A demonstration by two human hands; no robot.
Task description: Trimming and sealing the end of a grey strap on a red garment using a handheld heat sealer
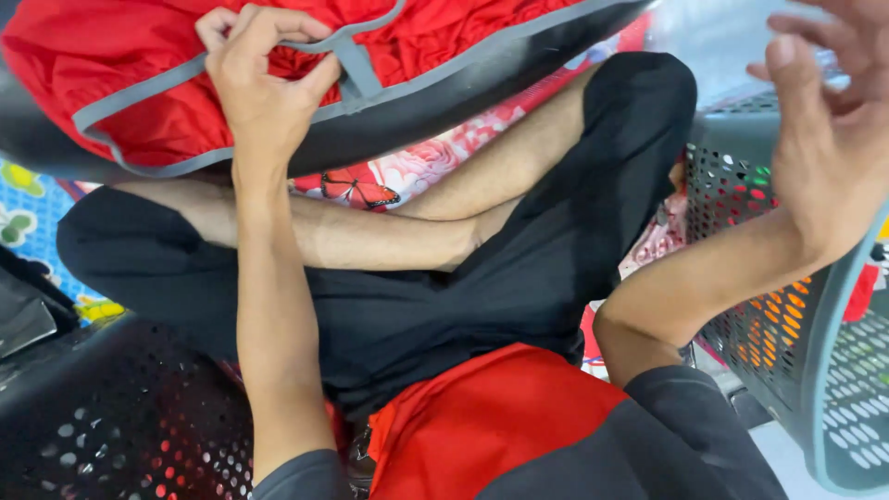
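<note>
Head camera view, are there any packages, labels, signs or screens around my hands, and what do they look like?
None in view: no package, label, sign or screen.
Left hand: pinches the grey trim of a red and black fabric item, upper left.
Right hand: open, over a grey perforated basket, right edge.
Dark perforated basket: lower left.
Colourful patterned mat: beneath the crossed legs.

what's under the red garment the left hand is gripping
Under the red garment, gripped by the left hand, a floral mat and crossed legs show. Whatever lies directly beneath the cloth is covered.
</note>
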